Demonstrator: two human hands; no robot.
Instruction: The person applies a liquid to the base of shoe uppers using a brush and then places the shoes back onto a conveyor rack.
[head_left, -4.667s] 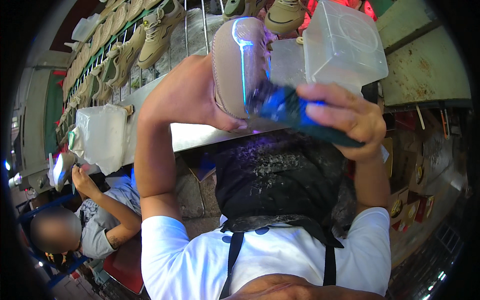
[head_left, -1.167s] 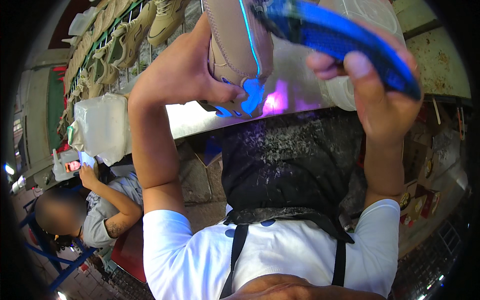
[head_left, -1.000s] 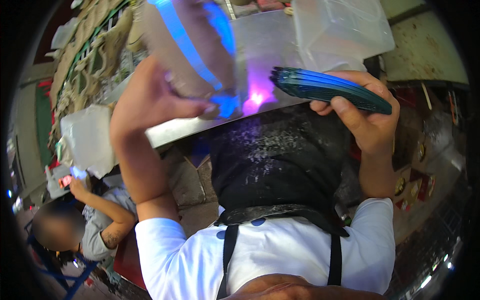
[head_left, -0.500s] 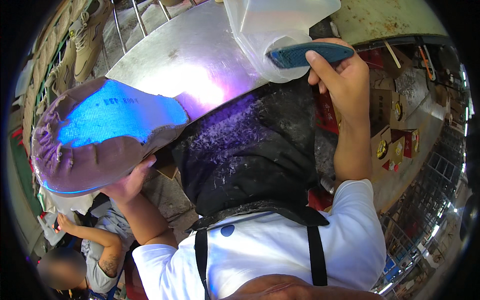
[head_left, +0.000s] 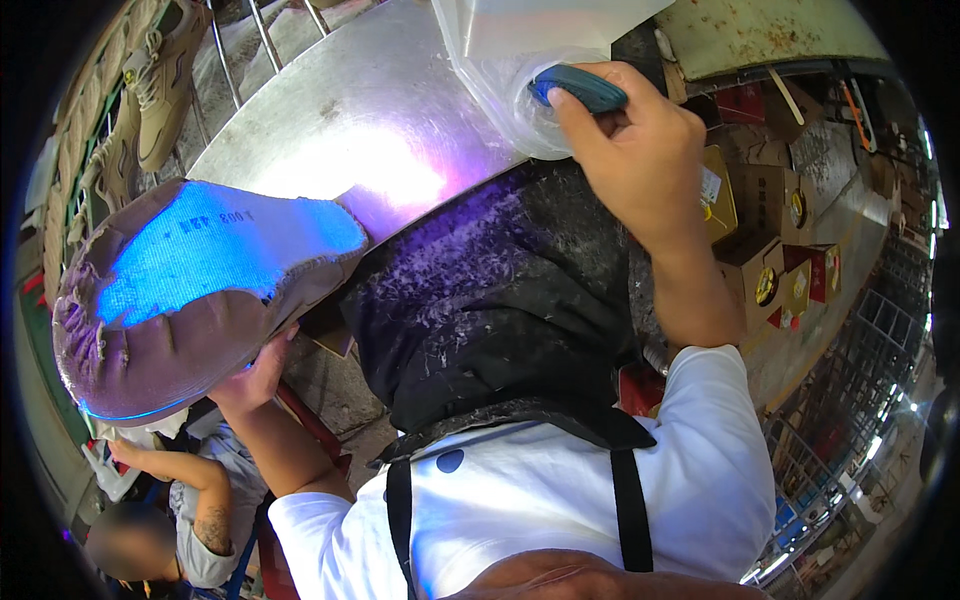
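My left hand [head_left: 255,380] grips a brown shoe upper [head_left: 160,355] from below, near its side. The shoe lies sole side up, and its pale fabric bottom [head_left: 215,240] glows blue under a violet light; the gathered toe edge is at the far left. My right hand [head_left: 645,150] pinches a flat dark teal tool [head_left: 585,88] between thumb and fingers. The tool's kind is not clear. Its far tip reaches into the round mouth of a translucent plastic container [head_left: 465,45]; what the tip touches is hard to see.
A shiny metal tabletop [head_left: 300,125] curves in front of my black apron [head_left: 490,310]. Tan shoes [head_left: 160,95] stand on a rack at the far left. Another person [head_left: 205,490] sits at the lower left. Cardboard boxes [head_left: 750,260] are on the right, below a greenish table [head_left: 770,40].
My right hand has moved left and forward, turning the teal tool so its tip points into the container. The shoe in my left hand has shifted slightly left and down.
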